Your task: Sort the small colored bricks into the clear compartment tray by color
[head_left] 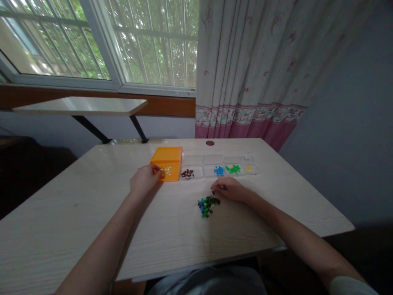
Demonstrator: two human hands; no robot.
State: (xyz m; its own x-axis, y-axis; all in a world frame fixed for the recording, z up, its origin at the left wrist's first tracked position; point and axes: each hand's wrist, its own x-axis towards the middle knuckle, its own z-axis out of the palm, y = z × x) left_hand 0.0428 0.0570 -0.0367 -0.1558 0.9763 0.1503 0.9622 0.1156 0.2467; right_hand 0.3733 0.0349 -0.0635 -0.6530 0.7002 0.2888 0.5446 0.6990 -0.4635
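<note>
A small pile of mixed beads (pixel 208 205), blue, green and dark, lies on the pale wooden table (pixel 92 213). My right hand (pixel 229 189) rests just beyond the pile, its fingers pinched on something too small to name. My left hand (pixel 145 178) is curled at the front left edge of an orange box (pixel 167 163) that holds a few pale beads. A clear sorting tray (pixel 221 166) lies to the right of the box, with dark beads (pixel 187 173), blue beads (pixel 219 170), green beads (pixel 233 168) and a few yellow beads (pixel 249 168) in separate compartments.
A window and a narrow shelf on black brackets (pixel 82 105) stand behind the table. A patterned curtain (pixel 254 69) hangs at the back right. A round cable hole (pixel 210 143) sits near the table's far edge.
</note>
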